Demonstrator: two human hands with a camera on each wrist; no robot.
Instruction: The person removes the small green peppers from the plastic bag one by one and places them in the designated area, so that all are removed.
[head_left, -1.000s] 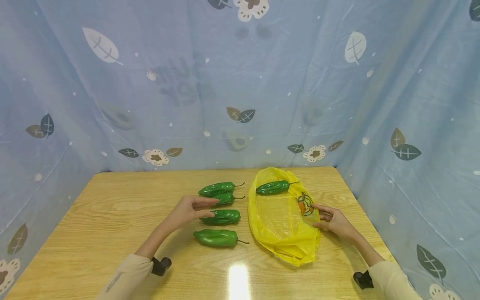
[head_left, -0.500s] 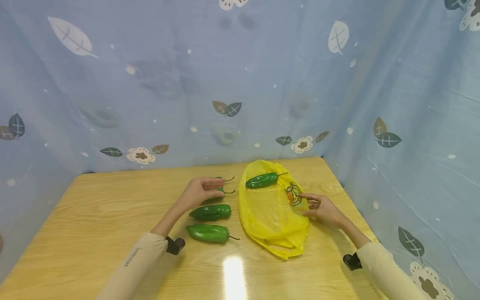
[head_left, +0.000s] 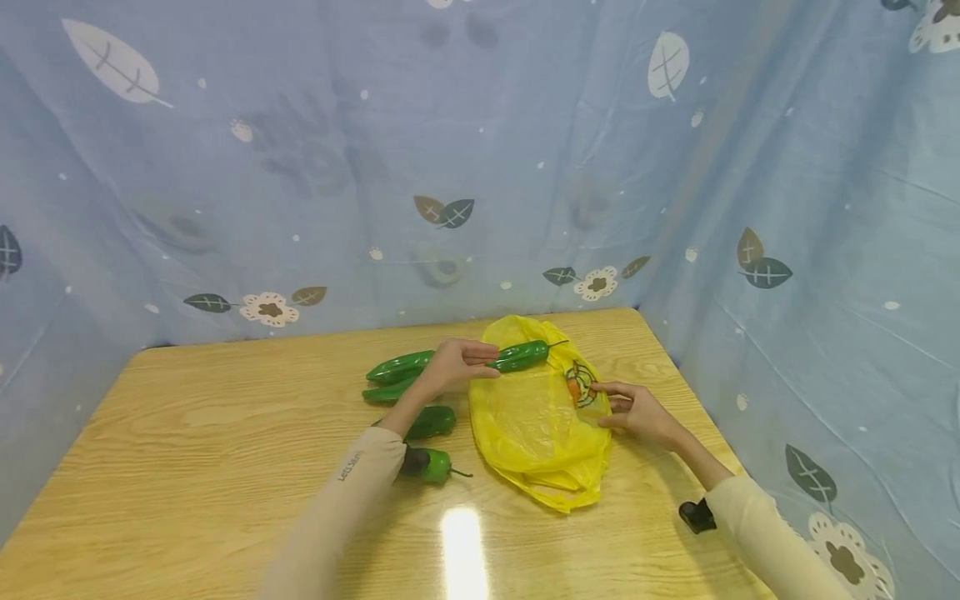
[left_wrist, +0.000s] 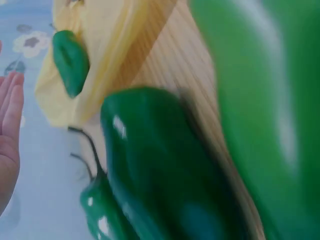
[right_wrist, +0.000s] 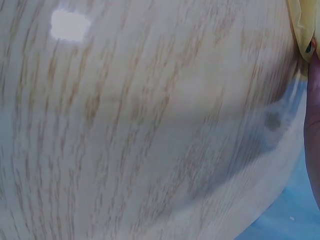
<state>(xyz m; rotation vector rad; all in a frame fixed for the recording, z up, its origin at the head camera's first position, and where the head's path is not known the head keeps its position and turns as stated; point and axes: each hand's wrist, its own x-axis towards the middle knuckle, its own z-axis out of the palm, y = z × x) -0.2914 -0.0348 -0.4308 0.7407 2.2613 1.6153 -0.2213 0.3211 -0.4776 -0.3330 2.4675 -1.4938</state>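
My left hand (head_left: pixel 461 364), its fingers straight, reaches over the left edge of a yellow plastic bag (head_left: pixel 536 425). Its fingertips are right at the near end of a green pepper (head_left: pixel 522 356) lying in the bag. In the left wrist view the left hand's fingers (left_wrist: pixel 12 112) show straight at the left border. On the bag's right side, my right hand (head_left: pixel 637 412) pinches the rim between thumb and fingers, beside a printed cartoon. Left of the bag lie several more green peppers, among them a far one (head_left: pixel 397 367) and a near one (head_left: pixel 437 467), partly hidden by my left arm.
A wooden table (head_left: pixel 187 467) bears everything. Behind and at both sides hangs a blue curtain (head_left: pixel 337 167) with leaf and flower prints. A bright reflection lies on the tabletop near its front.
My left hand has moved right, from over the far loose peppers to the bag's left edge. My right hand stays at the bag's right rim. The head view has shifted a little.
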